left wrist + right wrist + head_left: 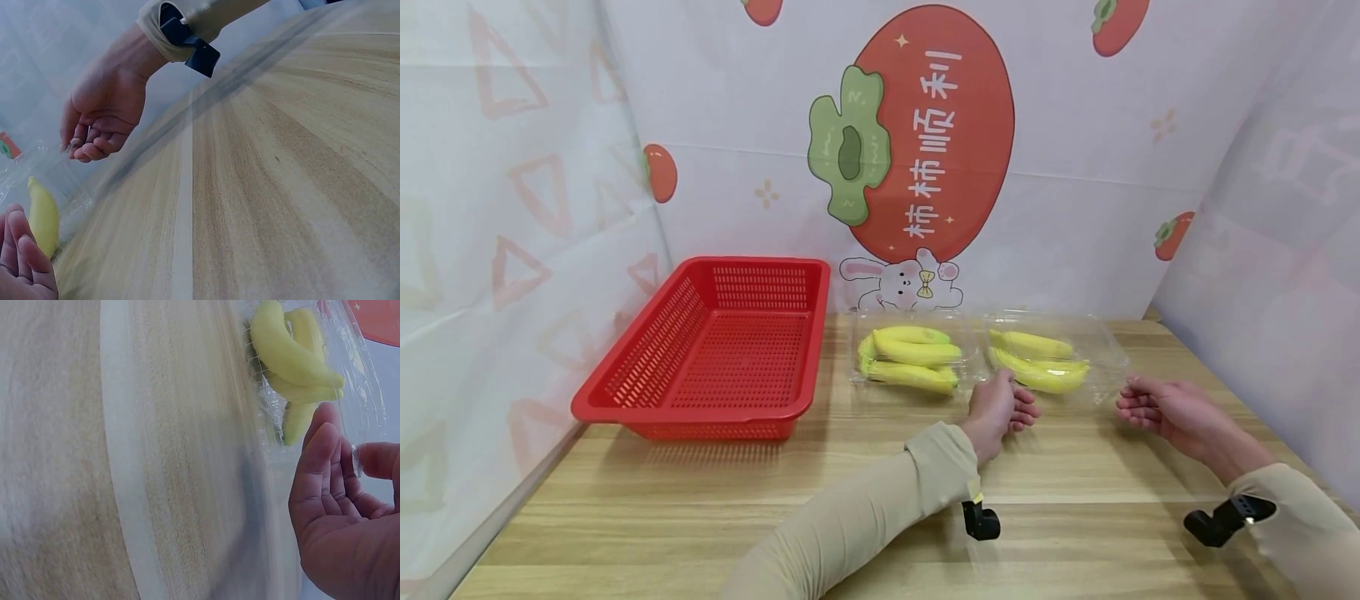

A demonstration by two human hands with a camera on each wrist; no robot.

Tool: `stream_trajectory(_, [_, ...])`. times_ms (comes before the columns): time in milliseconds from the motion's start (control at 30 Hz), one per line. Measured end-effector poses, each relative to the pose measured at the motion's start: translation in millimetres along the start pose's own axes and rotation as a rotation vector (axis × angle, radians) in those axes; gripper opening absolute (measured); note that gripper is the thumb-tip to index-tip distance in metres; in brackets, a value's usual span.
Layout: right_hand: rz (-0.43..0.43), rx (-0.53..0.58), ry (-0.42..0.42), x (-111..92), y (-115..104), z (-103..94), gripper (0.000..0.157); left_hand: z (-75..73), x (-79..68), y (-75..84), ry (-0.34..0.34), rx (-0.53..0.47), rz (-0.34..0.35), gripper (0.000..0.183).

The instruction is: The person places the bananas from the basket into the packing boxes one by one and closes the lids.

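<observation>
A clear plastic box (1101, 342) with yellow bananas (1051, 372) in it stands at the back right of the table. My right hand (1176, 412) is at its front right corner; thumb and forefinger pinch the thin clear edge, as the right wrist view shows. At the front left corner my left hand (1000, 412) holds the same box's edge, fingers curled, the thumb hidden in the left wrist view. Through the plastic, the bananas (290, 353) lie close by the right fingertips.
Left of this box stands a second clear box (967, 333) with several bananas (913, 354) inside. A red perforated basket (737, 358) sits farther left on the wooden table (880, 467). A printed cloth (730, 75) hangs behind, with cloth at both sides too.
</observation>
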State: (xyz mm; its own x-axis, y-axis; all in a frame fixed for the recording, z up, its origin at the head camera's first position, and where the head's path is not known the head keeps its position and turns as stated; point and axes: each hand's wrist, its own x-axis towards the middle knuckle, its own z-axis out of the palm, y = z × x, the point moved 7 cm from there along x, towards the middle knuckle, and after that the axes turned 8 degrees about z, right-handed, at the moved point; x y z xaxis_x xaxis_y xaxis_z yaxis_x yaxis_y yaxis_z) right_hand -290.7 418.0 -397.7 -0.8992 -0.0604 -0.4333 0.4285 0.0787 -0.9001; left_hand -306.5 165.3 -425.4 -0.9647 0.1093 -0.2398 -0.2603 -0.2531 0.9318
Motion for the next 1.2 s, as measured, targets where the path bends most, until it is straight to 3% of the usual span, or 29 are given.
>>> stream_trajectory(300, [-0.015,-0.037,0.006,-0.1,-1.6,0.0,0.038,-0.5,2.6,-1.2,0.019,-0.001,0.009,0.041])
stream_trajectory(667, [-0.027,0.014,-0.001,-0.1,-1.1,2.2,0.041,-1.0,-0.7,5.8,0.070,0.007,0.081,0.035])
stream_trajectory(900, [0.032,0.013,0.055,1.2,-0.5,1.4,0.041,-1.8,-1.1,5.6,0.070,0.008,0.067,0.035])
stream_trajectory(1200, [0.023,0.049,0.043,3.2,0.4,-0.8,0.041,-0.8,-2.3,4.4,0.063,0.025,0.075,0.034])
